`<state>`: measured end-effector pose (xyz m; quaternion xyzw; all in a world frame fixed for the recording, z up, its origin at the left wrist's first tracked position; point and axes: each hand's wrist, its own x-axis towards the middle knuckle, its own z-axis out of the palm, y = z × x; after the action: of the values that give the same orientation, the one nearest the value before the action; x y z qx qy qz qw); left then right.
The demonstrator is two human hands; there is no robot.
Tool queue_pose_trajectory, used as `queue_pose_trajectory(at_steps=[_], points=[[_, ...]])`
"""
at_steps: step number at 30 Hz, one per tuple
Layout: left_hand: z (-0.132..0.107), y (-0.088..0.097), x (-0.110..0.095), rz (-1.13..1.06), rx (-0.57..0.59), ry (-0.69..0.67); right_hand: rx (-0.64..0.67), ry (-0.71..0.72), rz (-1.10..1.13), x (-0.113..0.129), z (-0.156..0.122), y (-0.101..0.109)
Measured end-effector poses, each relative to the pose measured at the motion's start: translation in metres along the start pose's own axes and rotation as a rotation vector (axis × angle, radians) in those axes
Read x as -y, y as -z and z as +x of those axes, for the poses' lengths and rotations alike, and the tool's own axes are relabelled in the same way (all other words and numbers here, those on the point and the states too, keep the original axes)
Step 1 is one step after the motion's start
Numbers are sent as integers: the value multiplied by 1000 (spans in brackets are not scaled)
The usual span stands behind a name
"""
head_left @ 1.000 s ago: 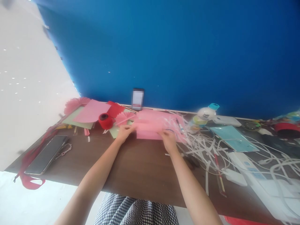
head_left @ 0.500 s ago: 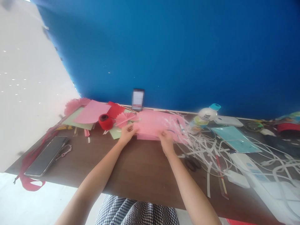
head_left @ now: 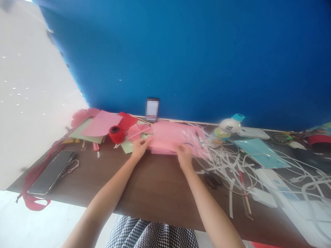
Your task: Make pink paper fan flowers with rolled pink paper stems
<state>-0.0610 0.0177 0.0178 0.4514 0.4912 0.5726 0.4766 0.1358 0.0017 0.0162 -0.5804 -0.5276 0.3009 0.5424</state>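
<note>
Sheet [head_left: 168, 132] on the table [head_left: 155, 189], straight ahead of you.
From the sheet as your clock's centre, your left hand [head_left: 141, 148] is at eight and your right hand [head_left: 184, 156] at four, both at its near side; the phone [head_left: 152, 111] is at eleven, before the wall [head_left: 207, 62]. At nine you have the fan [head_left: 139, 130] just beside the sheet, then the spool [head_left: 117, 136], then the papers [head_left: 102, 122]. Farther out at eight lies the flat phone [head_left: 53, 172], the strap [head_left: 33, 204] to its left. At three sits the bottle [head_left: 229, 125], the packet [head_left: 261, 153] farther right. Toward four are the scissors [head_left: 212, 181], near your right forearm, then the cables [head_left: 221, 155] and the power strip [head_left: 272, 181].
</note>
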Motion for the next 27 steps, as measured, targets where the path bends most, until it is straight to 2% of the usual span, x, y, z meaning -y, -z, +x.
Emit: queue_pose_trajectory(at_steps=[19, 27], points=[[0, 1, 1, 104, -23, -24, -1, -4, -20, 4, -1, -1], [0, 1, -1, 108, 3, -61, 0, -1, -15, 0, 0, 0]])
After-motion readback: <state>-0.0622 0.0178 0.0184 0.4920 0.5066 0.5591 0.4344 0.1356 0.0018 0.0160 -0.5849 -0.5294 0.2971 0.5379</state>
